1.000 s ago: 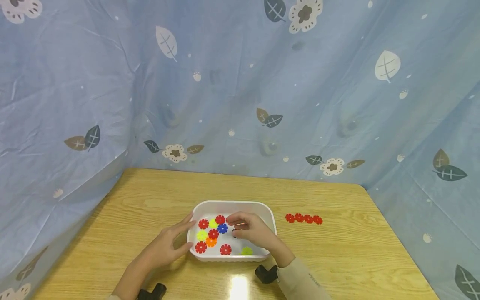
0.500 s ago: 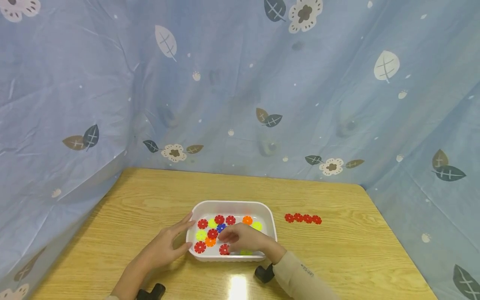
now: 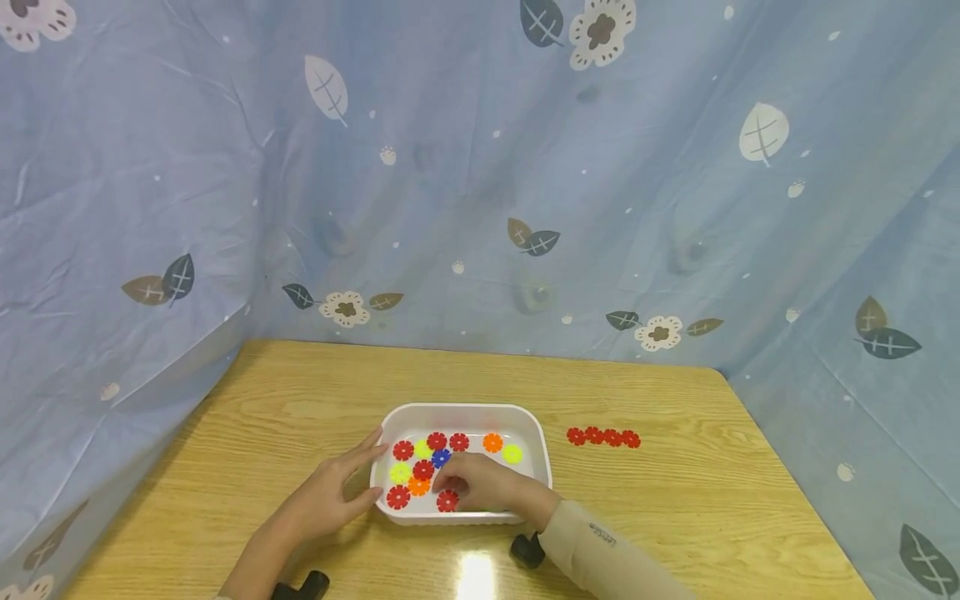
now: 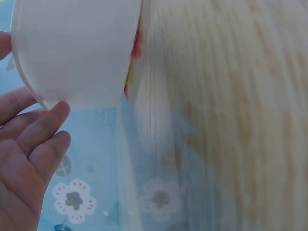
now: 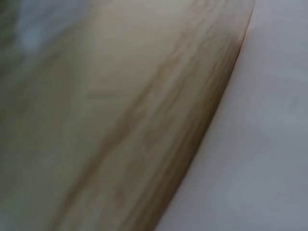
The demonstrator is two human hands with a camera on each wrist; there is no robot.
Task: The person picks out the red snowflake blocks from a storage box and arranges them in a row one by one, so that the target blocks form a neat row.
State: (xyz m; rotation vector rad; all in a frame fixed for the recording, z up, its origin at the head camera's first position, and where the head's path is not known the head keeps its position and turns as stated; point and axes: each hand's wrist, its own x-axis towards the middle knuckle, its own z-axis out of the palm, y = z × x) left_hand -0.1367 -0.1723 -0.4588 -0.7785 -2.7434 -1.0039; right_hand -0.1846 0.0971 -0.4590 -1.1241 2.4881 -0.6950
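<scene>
The left hand (image 3: 322,498), fingers spread, touches the white plastic tray (image 3: 457,519). Inside, the right hand (image 3: 487,483) dips beside a red notched plastic disc (image 3: 447,501); whether it grips anything, I cannot tell. Picking seems in hand, calling for a fingertip pinch. Rightward, four red discs (image 3: 612,437) form a row.

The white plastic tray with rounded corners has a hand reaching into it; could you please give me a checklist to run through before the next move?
1. Tray upright on the light wooden table: ok.
2. Left hand steadying the tray's left end, fingers touching it: ok.
3. Right hand inside the tray: ok.
4. Disc between the right fingers: cannot tell; the fingertips are hidden.
5. Tray floor fully visible: not ok, the right hand covers part.
6. Row of four red notched discs apart from the tray: ok.
</scene>
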